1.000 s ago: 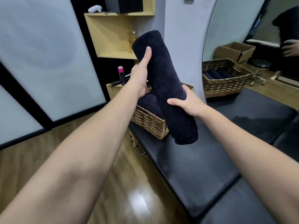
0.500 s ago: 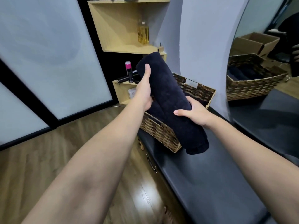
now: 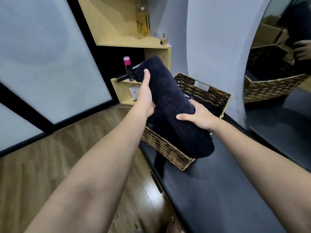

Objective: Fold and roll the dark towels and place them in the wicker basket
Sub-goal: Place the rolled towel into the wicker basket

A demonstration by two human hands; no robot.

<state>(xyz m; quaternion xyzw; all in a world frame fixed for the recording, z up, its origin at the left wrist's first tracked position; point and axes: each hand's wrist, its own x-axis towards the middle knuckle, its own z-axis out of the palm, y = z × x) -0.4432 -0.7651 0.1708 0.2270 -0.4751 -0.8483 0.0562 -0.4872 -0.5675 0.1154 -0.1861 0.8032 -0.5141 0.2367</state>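
Observation:
A rolled dark towel [image 3: 170, 101] lies slanted over the wicker basket [image 3: 165, 148], its near end sticking out past the basket's front rim. My left hand [image 3: 146, 95] grips the roll's far left side, thumb along the top. My right hand [image 3: 198, 116] clasps the roll from the right near its middle. More dark towels [image 3: 157, 118] lie inside the basket beneath the roll, mostly hidden. The basket stands on the end of a black padded bench [image 3: 210, 185].
A wooden shelf unit [image 3: 133, 42] stands behind the basket with a pink-capped bottle [image 3: 128, 68] and a bottle of yellow liquid [image 3: 143, 22]. A mirror [image 3: 277, 73] at right reflects the basket. Wood floor [image 3: 50, 162] lies left of the bench.
Both hands have lowered the rolled towel from chest height down onto the basket. The view has moved closer to the basket.

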